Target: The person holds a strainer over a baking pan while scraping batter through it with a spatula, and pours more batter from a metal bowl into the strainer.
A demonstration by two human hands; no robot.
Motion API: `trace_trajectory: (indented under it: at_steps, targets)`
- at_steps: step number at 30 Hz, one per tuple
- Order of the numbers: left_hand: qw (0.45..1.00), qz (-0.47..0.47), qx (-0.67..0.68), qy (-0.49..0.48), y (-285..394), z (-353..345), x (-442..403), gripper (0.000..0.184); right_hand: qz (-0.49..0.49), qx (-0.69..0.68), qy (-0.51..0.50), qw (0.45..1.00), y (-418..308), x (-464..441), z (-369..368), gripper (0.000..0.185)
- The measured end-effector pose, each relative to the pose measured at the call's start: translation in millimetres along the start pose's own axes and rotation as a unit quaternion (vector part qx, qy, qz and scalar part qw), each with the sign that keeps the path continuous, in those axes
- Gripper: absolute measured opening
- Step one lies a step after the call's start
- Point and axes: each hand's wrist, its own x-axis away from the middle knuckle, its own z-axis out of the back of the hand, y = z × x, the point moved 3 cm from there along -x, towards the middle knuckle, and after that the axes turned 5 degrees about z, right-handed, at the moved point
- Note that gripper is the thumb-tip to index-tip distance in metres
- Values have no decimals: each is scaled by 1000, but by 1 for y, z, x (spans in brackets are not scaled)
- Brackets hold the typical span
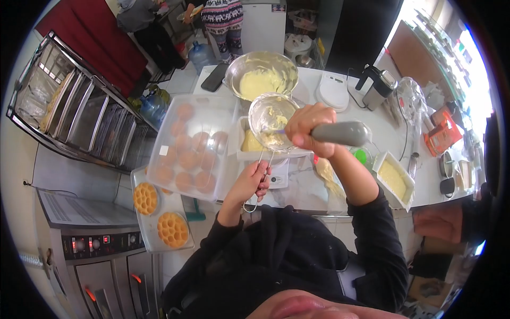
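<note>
Left hand (256,181) closed round handle of sieve (258,118); right hand (314,126) grips grey-handled tool (342,134), tip inside. Sieve over near pan (273,156), beside bowl (247,61). Batter (251,142) already in near pan and right-side pan (410,193); more left in sieve, bowl. Near pan's fill level: cannot tell.

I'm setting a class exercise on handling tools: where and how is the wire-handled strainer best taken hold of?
Probably take the strainer by its wire handle, from the side nearest the wearer: the handle is slim and points that way, and the left grip closes around it. The bowl is wide and smeared with pale mixture, so looks a poorer hold.
</note>
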Motion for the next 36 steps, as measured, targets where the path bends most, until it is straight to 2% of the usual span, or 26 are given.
trace_trajectory:
  at_steps: [4, 6, 8, 11, 14, 15, 17, 19, 22, 26, 27, 30, 31, 34, 36]
  targets:
    - [1000, 9, 15, -4, 1, 6, 0, 29, 15, 158, 45, 986, -7, 9, 14, 15]
    - [999, 19, 30, -6, 1, 10, 2, 30, 52, 21, 109, 993, -16, 8, 23, 27]
    - [999, 22, 42, -6, 3, 12, 5, 30, 85, 40, 127, 987, -22, 1, 32, 32]
    - [999, 15, 22, -28, 5, 9, 8, 31, 79, 67, 200, 974, -11, 9, 42, 34]
    - [1000, 11, 12, -21, 3, 9, 3, 31, 58, -50, 218, 973, -1, 19, 39, 33]
    - [1000, 11, 10, -8, 5, 10, 2, 31, 39, -152, 201, 967, 5, 22, 38, 35]
    - [1000, 11, 10, 20, 7, 14, 3, 31, 16, -171, 162, 972, 2, 27, 30, 33]
    - [999, 19, 28, 8, 4, 20, 2, 31, -17, -180, 103, 978, -5, 26, 23, 33]
    - [999, 35, 40, -1, 0, 20, 2, 28, -27, -110, 108, 988, -28, 16, 26, 33]
    - [998, 37, 58, 4, 2, 18, 3, 27, 18, -160, 134, 978, -45, 17, 23, 33]
    - [998, 31, 46, 10, 3, 16, 2, 27, 5, -170, 107, 980, -44, 17, 19, 30]
    - [1000, 24, 15, 12, 1, 10, 3, 28, -22, -32, 129, 991, -27, 26, 8, 26]
    - [1000, 27, 11, 1, -1, 10, 2, 29, -60, 12, 142, 988, -20, 32, 9, 24]
    - [999, 38, 12, -19, -3, 8, 2, 31, -6, 79, 171, 982, -8, 39, 18, 25]
    - [999, 34, 22, -19, -3, 8, 2, 32, 9, 41, 125, 991, -14, 37, 11, 24]
